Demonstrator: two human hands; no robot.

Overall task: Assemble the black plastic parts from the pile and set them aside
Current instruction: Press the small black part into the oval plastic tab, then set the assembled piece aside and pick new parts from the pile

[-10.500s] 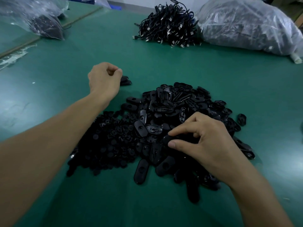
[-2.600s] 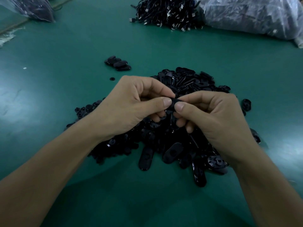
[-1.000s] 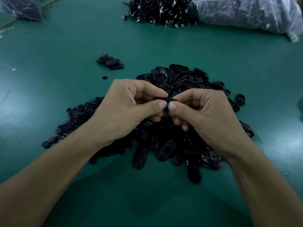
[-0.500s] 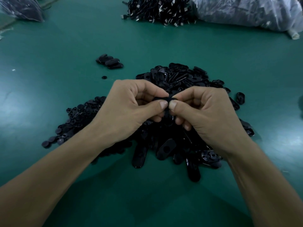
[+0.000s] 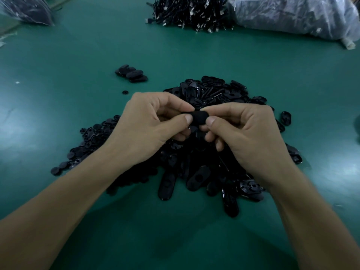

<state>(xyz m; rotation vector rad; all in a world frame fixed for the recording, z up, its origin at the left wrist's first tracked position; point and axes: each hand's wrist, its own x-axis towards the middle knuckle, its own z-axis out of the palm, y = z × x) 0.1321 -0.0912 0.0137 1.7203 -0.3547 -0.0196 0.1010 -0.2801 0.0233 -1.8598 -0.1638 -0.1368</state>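
Note:
A black plastic part [image 5: 199, 118], oval and smooth on top, sits between both hands above the pile. My left hand [image 5: 150, 129] pinches its left end with thumb and forefinger. My right hand [image 5: 247, 135] pinches its right end the same way. Under them spreads the pile of black parts [image 5: 210, 94], long oval shells on the right and small round pieces [image 5: 91, 139] on the left. A small group of set-aside black parts [image 5: 132, 74] lies on the green table beyond the pile, at the upper left. My palms hide the underside of the held part.
A heap of black cables [image 5: 191, 12] lies at the far middle. Beside it on the right is a clear plastic bag [image 5: 292, 14], and another bag [image 5: 25, 10] is at the far left. A single round piece [image 5: 124, 92] lies loose on the green table [image 5: 58, 65].
Both hands stay together over the pile. The thumbs have drawn slightly apart, so more of the held part's top shows between them.

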